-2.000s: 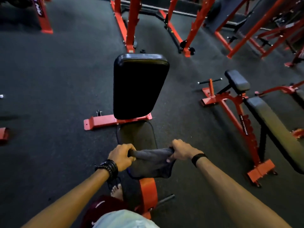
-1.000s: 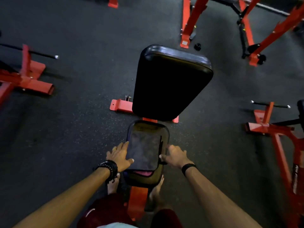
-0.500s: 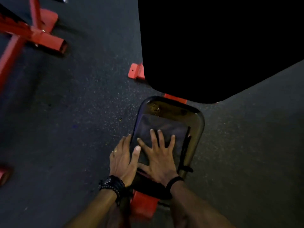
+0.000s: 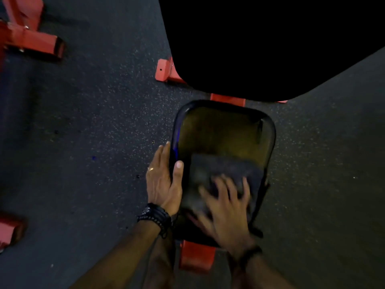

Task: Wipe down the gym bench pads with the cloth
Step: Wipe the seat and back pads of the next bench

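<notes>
The bench's small black seat pad (image 4: 220, 130) lies below me, its far half bare and shiny. A dark grey cloth (image 4: 225, 167) lies flat on its near half. My right hand (image 4: 227, 205), blurred by motion, presses on the cloth with its fingers spread. My left hand (image 4: 164, 182) rests along the pad's left edge, thumb on top and fingers down the side. The black back pad (image 4: 260, 44) rises just beyond the seat and fills the upper right of the view.
The bench's red frame shows as a post (image 4: 195, 259) under the seat's near end and a foot (image 4: 166, 69) behind it. Another machine's red base (image 4: 31, 38) sits at the upper left. Dark speckled rubber floor (image 4: 93, 132) surrounds the bench.
The cloth, first stretched between both hands, was laid on the seat. My right hand has since slid it toward the seat's near right side; my left hand stays on the left edge.
</notes>
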